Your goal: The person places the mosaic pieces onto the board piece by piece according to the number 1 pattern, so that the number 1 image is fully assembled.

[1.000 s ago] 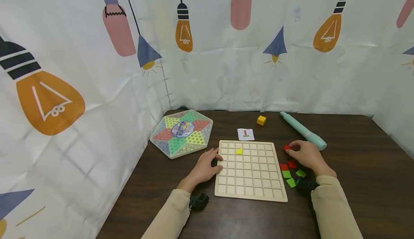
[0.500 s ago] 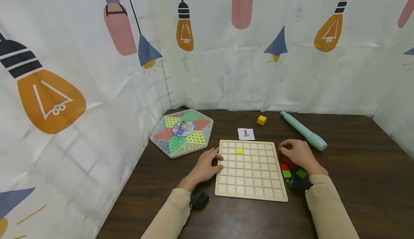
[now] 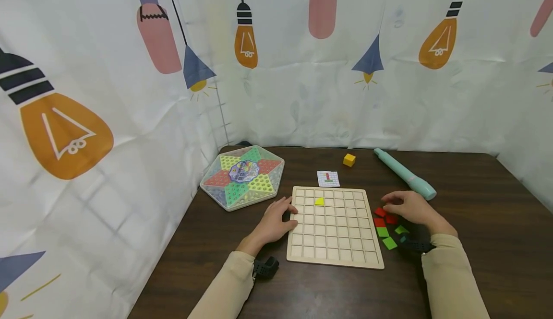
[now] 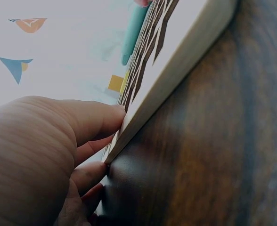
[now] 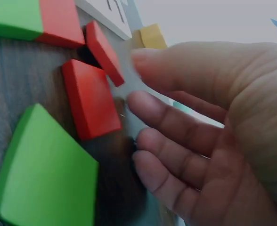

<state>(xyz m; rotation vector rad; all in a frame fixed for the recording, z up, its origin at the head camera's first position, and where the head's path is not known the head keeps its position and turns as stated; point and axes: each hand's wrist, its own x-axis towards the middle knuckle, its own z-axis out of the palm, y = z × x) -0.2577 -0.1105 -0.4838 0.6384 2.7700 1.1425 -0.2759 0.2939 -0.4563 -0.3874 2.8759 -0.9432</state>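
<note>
A light wooden grid board [image 3: 334, 228] lies on the table with one yellow piece [image 3: 319, 201] in its upper part. My left hand [image 3: 271, 222] rests at the board's left edge; thumb and fingertips touch that edge in the left wrist view. Right of the board, my right hand [image 3: 412, 208] hovers by several small tiles, its thumb and fingers apart with nothing between them in the right wrist view. Nearest are a leaning red tile [image 5: 103, 52] and a flat red tile [image 5: 91, 101]. A green tile [image 5: 44, 174] lies closer to the wrist camera.
Behind the board lie a small printed pattern card [image 3: 328, 179] and a yellow cube [image 3: 349, 160]. A teal cylindrical object [image 3: 403, 172] lies at the back right. A hexagonal Chinese checkers box [image 3: 243, 177] sits at the left, near the curtain [image 3: 294, 108].
The right hand has let go of a red tile, which now lies among the others. It went left towards the board, then back right. The left hand has stayed in place.
</note>
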